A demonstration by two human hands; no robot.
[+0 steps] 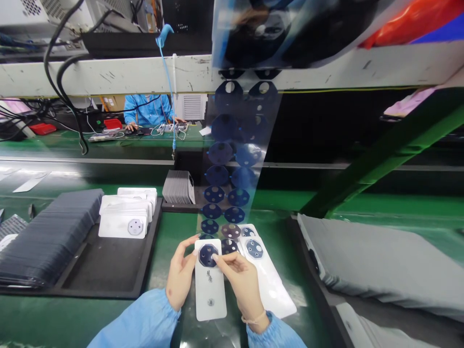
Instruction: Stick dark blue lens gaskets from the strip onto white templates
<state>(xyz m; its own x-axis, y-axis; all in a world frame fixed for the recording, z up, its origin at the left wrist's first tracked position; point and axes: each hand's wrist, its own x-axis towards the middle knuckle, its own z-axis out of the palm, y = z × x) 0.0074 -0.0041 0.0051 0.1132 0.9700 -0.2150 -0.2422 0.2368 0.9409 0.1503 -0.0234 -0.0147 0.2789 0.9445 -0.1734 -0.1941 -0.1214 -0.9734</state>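
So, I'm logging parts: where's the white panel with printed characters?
The panel is low in the head view, just left of centre, between left hand and right hand.

Between the left tray (pixel 105 266) and the left hand (pixel 180 273), a strip of bare green bench (pixel 165 237) gives a hand a way forward, as far as the small black tray (pixel 178 208) of upright cards. Straight ahead, the hanging film strip (pixel 232 164) blocks the reach. Just beyond the right hand (pixel 243 279), 1 fanned pile of white panels (pixel 273 287) stands in the way; past it, a lane runs along the right tray (pixel 321 304). There, 1 slanting green post (pixel 380 159) bars the far side.
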